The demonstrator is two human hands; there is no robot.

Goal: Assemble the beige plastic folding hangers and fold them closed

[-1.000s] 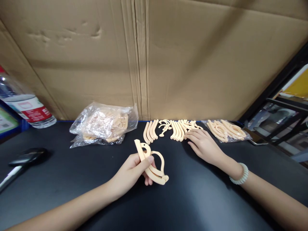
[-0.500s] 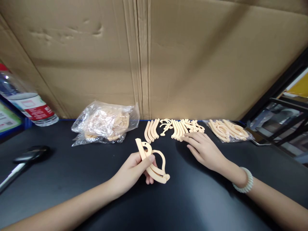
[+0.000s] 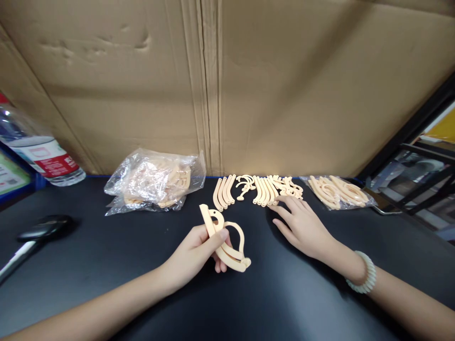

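My left hand (image 3: 197, 251) is closed around a small bundle of cream plastic curved parts (image 3: 227, 239), held just above the black table (image 3: 142, 265). My right hand (image 3: 302, 222) lies palm down with fingers stretched out, its fingertips at the near edge of a row of loose cream curved parts (image 3: 259, 189) laid out by the cardboard wall. It holds nothing that I can see. A pale bead bracelet (image 3: 362, 279) sits on that wrist.
A clear bag of more cream parts (image 3: 156, 182) lies at the back left, and an open plastic sheet with similar parts (image 3: 336, 192) at the back right. A water bottle (image 3: 39, 154) lies far left, a dark tool (image 3: 39, 229) near it. A cardboard wall (image 3: 227, 85) closes the back.
My right hand has drawn back a little toward me from the row of parts. The left hand and its bundle have stayed in place.
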